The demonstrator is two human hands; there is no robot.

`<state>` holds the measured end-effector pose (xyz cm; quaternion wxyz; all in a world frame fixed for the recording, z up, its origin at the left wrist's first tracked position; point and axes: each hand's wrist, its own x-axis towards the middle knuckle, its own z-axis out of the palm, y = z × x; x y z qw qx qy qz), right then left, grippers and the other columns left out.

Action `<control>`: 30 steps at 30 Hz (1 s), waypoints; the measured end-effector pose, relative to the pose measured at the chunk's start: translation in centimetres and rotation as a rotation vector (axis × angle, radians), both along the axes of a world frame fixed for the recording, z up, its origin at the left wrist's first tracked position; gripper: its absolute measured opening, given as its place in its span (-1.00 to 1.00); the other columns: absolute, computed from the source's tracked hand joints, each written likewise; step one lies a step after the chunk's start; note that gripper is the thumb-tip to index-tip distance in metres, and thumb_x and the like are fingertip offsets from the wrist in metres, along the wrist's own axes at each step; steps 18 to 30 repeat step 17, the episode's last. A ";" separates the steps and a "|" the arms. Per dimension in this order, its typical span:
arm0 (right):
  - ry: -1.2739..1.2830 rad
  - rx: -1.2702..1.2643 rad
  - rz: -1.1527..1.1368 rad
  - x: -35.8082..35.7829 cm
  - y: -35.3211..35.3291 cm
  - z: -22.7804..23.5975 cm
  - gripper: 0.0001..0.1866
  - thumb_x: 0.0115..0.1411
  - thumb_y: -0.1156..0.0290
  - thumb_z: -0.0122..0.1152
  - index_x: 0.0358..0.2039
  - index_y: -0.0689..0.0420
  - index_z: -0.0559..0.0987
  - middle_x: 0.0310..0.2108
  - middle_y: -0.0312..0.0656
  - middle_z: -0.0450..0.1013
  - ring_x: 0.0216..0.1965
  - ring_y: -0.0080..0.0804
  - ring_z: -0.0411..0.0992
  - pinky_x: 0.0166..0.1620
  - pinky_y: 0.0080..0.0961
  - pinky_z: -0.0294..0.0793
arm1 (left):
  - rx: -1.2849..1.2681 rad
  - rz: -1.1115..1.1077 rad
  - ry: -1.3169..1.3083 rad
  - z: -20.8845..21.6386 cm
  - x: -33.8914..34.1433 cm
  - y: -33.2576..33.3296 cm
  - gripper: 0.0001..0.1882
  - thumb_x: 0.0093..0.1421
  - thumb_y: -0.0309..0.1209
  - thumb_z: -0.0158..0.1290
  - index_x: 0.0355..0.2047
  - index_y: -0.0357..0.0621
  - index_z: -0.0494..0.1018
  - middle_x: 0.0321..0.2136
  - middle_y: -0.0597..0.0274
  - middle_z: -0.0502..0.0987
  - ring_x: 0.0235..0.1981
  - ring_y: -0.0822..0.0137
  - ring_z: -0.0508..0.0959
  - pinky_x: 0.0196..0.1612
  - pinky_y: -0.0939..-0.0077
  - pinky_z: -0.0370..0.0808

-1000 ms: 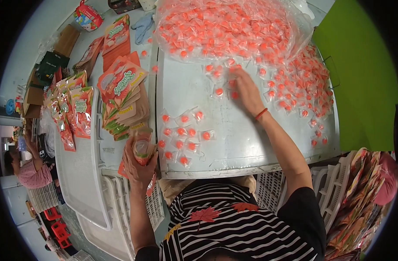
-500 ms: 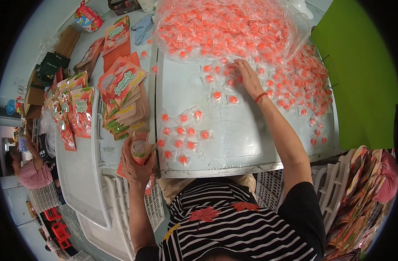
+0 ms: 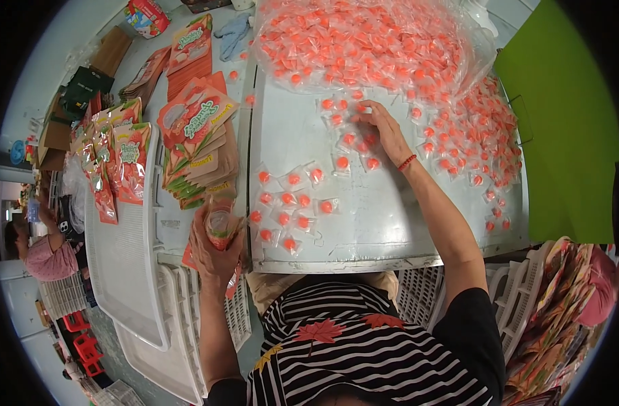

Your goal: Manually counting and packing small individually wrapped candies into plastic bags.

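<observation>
My left hand (image 3: 215, 250) is wrapped round a candy pouch (image 3: 219, 227) with a clear window, just off the table's left edge. Over the table, my right hand (image 3: 389, 134) reaches out with thumb and forefinger apart, close above a few wrapped candies (image 3: 349, 139). These are round orange-red pieces, each in a clear sachet. Part of what lies under the right palm is hidden. Nearer to me, a loose group of the same candies (image 3: 285, 218) lies on the metal tabletop (image 3: 384, 230). A fanned stack of flat printed pouches (image 3: 198, 128) sits beyond my left hand.
A big clear bag of wrapped candies (image 3: 370, 44) and a spilled heap (image 3: 482, 128) fill the far and right side. Filled pouches (image 3: 130, 162) lie on a white tray (image 3: 123, 271) at left. A green panel (image 3: 560, 122) borders the right. Another person (image 3: 49, 254) works far left.
My right hand has shifted slightly down, and several candies near it have slid a little toward me. The left hand still grips the pouch. The whole view has tilted slightly.
</observation>
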<state>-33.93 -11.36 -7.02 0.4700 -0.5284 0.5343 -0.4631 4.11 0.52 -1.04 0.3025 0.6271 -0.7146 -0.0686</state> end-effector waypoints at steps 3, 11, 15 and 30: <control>0.049 0.006 0.060 1.1 -1.2 0.2 -0.49 0.37 0.04 -0.32 0.15 0.10 0.31 -0.02 -0.15 0.44 0.13 -0.37 0.28 0.25 -0.40 0.09 | 0.008 0.005 -0.004 0.2 0.0 0.2 -0.15 -0.17 -0.45 0.32 0.16 -0.19 0.18 0.01 -0.02 0.38 0.04 -0.02 0.41 0.07 0.22 0.36; 0.381 -0.051 0.188 3.7 -2.1 -0.1 -0.42 0.36 -0.01 -0.34 0.22 0.10 0.24 0.09 -0.22 0.37 0.27 -0.29 0.09 0.30 -0.41 0.04 | 0.029 0.012 -0.003 0.6 0.2 0.8 -0.15 -0.16 -0.45 0.32 0.16 -0.19 0.18 0.01 -0.01 0.37 0.03 -0.01 0.40 0.08 0.22 0.36; 0.334 0.017 0.398 4.4 0.6 0.4 -0.39 0.35 -0.05 -0.34 0.22 0.11 0.23 0.09 -0.20 0.38 0.29 -0.32 0.04 0.29 -0.41 0.06 | 0.034 0.001 0.007 0.2 0.7 1.0 -0.15 -0.15 -0.46 0.32 0.17 -0.18 0.17 0.03 -0.01 0.36 0.05 0.00 0.40 0.09 0.23 0.35; -0.138 0.163 0.462 2.9 1.2 0.0 -0.34 0.34 -0.11 -0.34 0.29 0.05 0.06 0.10 -0.08 0.35 0.33 -0.33 -0.05 0.30 -0.32 0.05 | 0.044 0.002 0.050 0.6 0.7 0.9 -0.15 -0.15 -0.46 0.32 0.17 -0.16 0.18 0.07 -0.03 0.34 0.09 -0.01 0.38 0.10 0.24 0.34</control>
